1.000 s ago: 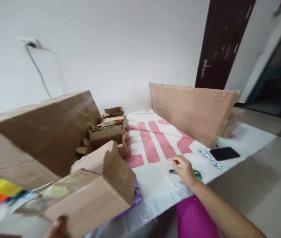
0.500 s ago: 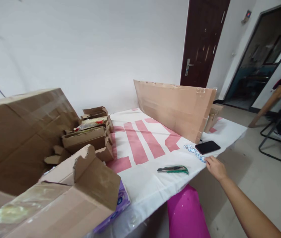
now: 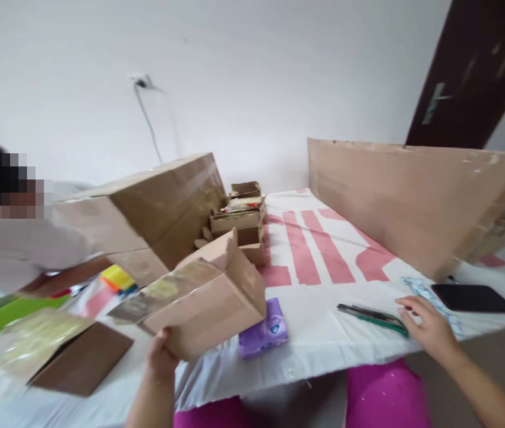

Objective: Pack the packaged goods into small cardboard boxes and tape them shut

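My left hand [image 3: 162, 356] is closed on the lower near edge of an open cardboard box [image 3: 208, 309], its thumb against the side. The box sits tilted, with clear tape along its top and a flap standing up. Partly behind it lies a purple tissue pack [image 3: 264, 333]. My right hand [image 3: 428, 327] is over the table with fingers loosely curled and apart, holding nothing. Just left of its fingertips is a green utility knife [image 3: 373, 318]. A blue-and-white braided strip [image 3: 422, 289] runs behind that hand, beside a black phone [image 3: 474, 298].
A large carton [image 3: 167, 208] and several small open boxes [image 3: 237, 223] stand at the back left. Another tall carton [image 3: 395, 202] stands right, on the white-and-red cloth [image 3: 319, 303]. A co-worker [image 3: 21, 249] is at the left, near a taped box [image 3: 83, 356].
The view has swung left, bringing the co-worker and my left hand on the box into sight. My right hand has left the braided strip's end and moved toward the utility knife.
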A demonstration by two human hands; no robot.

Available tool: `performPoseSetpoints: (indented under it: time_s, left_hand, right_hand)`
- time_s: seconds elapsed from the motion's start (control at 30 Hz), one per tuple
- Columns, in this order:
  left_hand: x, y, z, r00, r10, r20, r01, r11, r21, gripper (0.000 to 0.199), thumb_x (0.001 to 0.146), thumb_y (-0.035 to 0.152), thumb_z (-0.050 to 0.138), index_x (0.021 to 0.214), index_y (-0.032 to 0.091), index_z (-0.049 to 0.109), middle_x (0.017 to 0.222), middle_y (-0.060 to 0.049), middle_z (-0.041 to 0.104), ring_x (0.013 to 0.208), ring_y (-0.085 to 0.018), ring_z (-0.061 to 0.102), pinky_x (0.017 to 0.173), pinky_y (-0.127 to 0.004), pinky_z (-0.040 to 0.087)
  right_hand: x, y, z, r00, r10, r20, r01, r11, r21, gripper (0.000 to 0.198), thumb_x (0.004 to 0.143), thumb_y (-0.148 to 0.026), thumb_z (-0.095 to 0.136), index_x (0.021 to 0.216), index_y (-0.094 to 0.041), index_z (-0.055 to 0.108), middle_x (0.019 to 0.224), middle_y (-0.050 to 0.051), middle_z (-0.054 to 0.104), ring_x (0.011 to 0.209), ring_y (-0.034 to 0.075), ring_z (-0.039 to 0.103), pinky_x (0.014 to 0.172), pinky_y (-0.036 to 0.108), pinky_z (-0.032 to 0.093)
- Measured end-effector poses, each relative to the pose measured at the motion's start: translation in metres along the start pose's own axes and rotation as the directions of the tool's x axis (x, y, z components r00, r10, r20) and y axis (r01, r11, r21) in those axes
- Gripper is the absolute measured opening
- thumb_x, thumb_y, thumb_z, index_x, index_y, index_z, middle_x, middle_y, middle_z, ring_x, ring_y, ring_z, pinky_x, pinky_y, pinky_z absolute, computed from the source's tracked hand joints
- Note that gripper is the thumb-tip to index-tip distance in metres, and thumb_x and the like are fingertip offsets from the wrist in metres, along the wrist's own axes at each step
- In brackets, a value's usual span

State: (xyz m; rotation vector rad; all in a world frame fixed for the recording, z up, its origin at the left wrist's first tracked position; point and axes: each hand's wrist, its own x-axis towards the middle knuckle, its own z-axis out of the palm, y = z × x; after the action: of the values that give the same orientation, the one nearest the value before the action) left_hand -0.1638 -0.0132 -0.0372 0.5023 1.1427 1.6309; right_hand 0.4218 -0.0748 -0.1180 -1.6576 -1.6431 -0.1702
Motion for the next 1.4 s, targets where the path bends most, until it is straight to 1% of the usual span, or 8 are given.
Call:
performPoseSetpoints:
  time_s: [0.1, 0.27, 0.37, 0.63, 0.97, 1.1, 1.23, 1.4]
  left_hand:
    - [0.025, -0.010, 0.009, 0.992, 0.120, 0.025, -0.122, 0.991, 0.063, 0.062, 0.038, 0.041, 0.083, 0.094, 0.022, 0.066, 0.066, 0.000, 0.070, 0.088, -0.034, 0.068, 0.066, -0.037, 0.057]
    - [0.028, -0.010, 0.038, 0.946, 0.268, 0.184, -0.290, 0.951, 0.108, 0.076, 0.038, 0.036, 0.088, 0.107, 0.020, 0.061, 0.092, -0.004, 0.072, 0.101, -0.032, 0.064, 0.082, -0.034, 0.054]
    - [0.027, -0.004, 0.057, 0.914, 0.271, 0.304, -0.339, 0.919, 0.202, 0.076, 0.049, 0.031, 0.089, 0.116, 0.021, 0.055, 0.101, -0.006, 0.070, 0.100, -0.031, 0.065, 0.083, -0.037, 0.053]
    - [0.057, -0.011, 0.054, 0.915, 0.026, 0.402, -0.096, 0.983, 0.155, 0.075, 0.059, 0.033, 0.086, 0.125, 0.021, 0.051, 0.120, -0.012, 0.066, 0.109, -0.032, 0.062, 0.094, -0.042, 0.048]
    - [0.099, -0.042, 0.034, 0.922, -0.020, 0.388, -0.024, 0.994, 0.106, 0.076, 0.053, 0.042, 0.084, 0.120, 0.020, 0.053, 0.111, -0.012, 0.070, 0.097, -0.032, 0.066, 0.082, -0.042, 0.052]
    - [0.105, -0.045, 0.035, 0.921, 0.021, 0.388, -0.059, 0.995, 0.086, 0.075, 0.054, 0.039, 0.084, 0.120, 0.019, 0.054, 0.109, -0.011, 0.070, 0.096, -0.031, 0.066, 0.082, -0.041, 0.052]
    - [0.107, -0.050, 0.034, 0.914, 0.082, 0.397, -0.117, 0.991, 0.065, 0.080, 0.048, 0.033, 0.086, 0.120, 0.020, 0.054, 0.110, -0.010, 0.070, 0.101, -0.031, 0.065, 0.086, -0.039, 0.050]
    - [0.106, -0.053, 0.022, 0.915, 0.057, 0.400, -0.112, 0.987, 0.117, 0.069, 0.044, 0.026, 0.086, 0.107, 0.018, 0.059, 0.100, -0.012, 0.072, 0.099, -0.033, 0.065, 0.088, -0.042, 0.050]
  right_hand:
    - [0.011, -0.064, 0.040, 0.962, -0.154, 0.227, 0.097, 0.965, 0.244, 0.030, 0.084, -0.038, 0.059, 0.109, -0.024, 0.067, 0.112, 0.011, 0.067, 0.107, 0.026, 0.063, 0.094, 0.040, 0.052]
    - [0.013, -0.152, 0.099, 0.783, -0.360, 0.507, 0.074, 0.863, 0.500, 0.082, 0.072, -0.046, 0.075, 0.144, -0.026, 0.042, 0.149, 0.015, 0.043, 0.136, 0.035, 0.041, 0.109, 0.053, 0.039]
    - [0.020, -0.182, 0.122, 0.797, -0.342, 0.497, -0.007, 0.818, 0.575, 0.087, 0.077, -0.048, 0.071, 0.150, -0.030, 0.026, 0.154, 0.014, 0.035, 0.139, 0.035, 0.037, 0.107, 0.056, 0.040]
    - [0.037, -0.203, 0.136, 0.798, -0.263, 0.543, -0.137, 0.798, 0.586, 0.076, 0.083, -0.051, 0.063, 0.147, -0.026, 0.032, 0.147, 0.015, 0.044, 0.133, 0.031, 0.046, 0.105, 0.053, 0.042]
    - [0.031, -0.205, 0.172, 0.659, -0.371, 0.655, -0.159, 0.782, 0.603, 0.139, 0.048, -0.058, 0.086, 0.155, -0.018, 0.007, 0.160, 0.024, 0.010, 0.147, 0.039, 0.011, 0.116, 0.059, 0.016]
    - [0.027, -0.215, 0.182, 0.701, -0.427, 0.572, -0.189, 0.661, 0.726, 0.140, 0.051, -0.052, 0.087, 0.155, -0.019, 0.000, 0.158, 0.023, 0.017, 0.145, 0.038, 0.022, 0.115, 0.057, 0.022]
    - [0.011, -0.224, 0.180, 0.783, -0.340, 0.521, -0.187, 0.670, 0.719, 0.122, 0.056, -0.035, 0.085, 0.153, -0.022, 0.011, 0.152, 0.020, 0.032, 0.140, 0.037, 0.033, 0.114, 0.058, 0.024]
    - [0.003, -0.237, 0.171, 0.814, -0.327, 0.481, -0.191, 0.630, 0.753, 0.106, 0.061, -0.033, 0.083, 0.148, -0.027, 0.022, 0.146, 0.016, 0.040, 0.130, 0.034, 0.047, 0.106, 0.052, 0.040]
